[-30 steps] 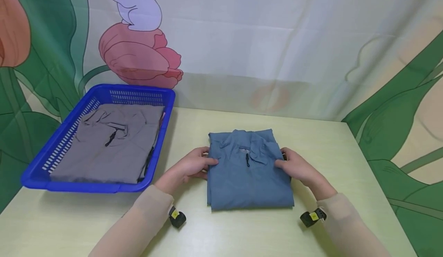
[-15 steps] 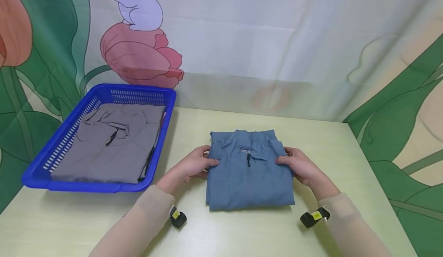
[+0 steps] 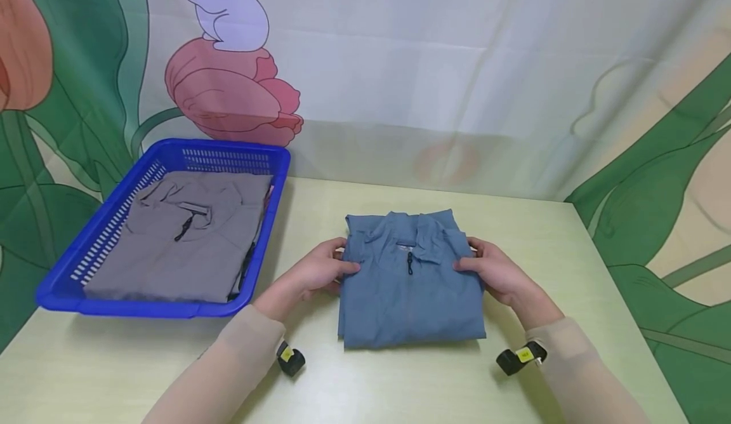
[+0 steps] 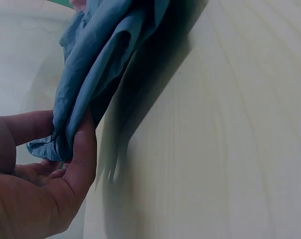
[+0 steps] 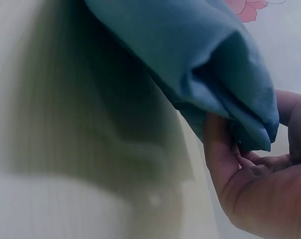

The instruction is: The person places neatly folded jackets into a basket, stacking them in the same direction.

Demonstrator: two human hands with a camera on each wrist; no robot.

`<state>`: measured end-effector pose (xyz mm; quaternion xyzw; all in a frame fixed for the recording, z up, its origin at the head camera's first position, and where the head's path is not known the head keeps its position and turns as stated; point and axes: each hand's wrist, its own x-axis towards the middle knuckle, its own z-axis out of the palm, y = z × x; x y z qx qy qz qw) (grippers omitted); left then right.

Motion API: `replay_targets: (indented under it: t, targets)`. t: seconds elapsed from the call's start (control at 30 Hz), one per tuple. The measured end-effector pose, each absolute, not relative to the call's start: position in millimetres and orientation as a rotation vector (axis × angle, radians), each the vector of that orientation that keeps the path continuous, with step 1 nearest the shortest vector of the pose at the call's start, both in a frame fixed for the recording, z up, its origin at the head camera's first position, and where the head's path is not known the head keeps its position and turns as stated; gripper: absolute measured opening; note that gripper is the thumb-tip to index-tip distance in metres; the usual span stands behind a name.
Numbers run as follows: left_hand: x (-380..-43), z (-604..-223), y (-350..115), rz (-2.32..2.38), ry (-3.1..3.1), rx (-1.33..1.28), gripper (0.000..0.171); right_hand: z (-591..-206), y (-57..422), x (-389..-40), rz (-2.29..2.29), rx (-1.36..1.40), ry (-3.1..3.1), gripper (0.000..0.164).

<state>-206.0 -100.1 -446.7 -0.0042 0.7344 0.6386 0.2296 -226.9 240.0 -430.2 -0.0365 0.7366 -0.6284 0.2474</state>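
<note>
Basically, we see left hand [image 3: 322,268] and right hand [image 3: 495,271] still pinching blue shirt [image 3: 411,306] both sides, near table's [image 3: 531,224] far edge, barely shifted, so fold holds.

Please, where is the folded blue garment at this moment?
In the head view, the folded blue garment is held over the table between the left hand and right hand, right of the blue basket.

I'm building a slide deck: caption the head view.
Left hand and right hand hold a folded blue garment; grey garment in basket nearby.
</note>
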Motion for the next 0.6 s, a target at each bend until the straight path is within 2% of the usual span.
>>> replay_targets:
  t: [0.6]
  targets:
    - [-191, -431, -89, 1.828, 2.044, 0.007, 0.036, -411, 252, -222, -1.743, -0.188, 1.946, 0.079]
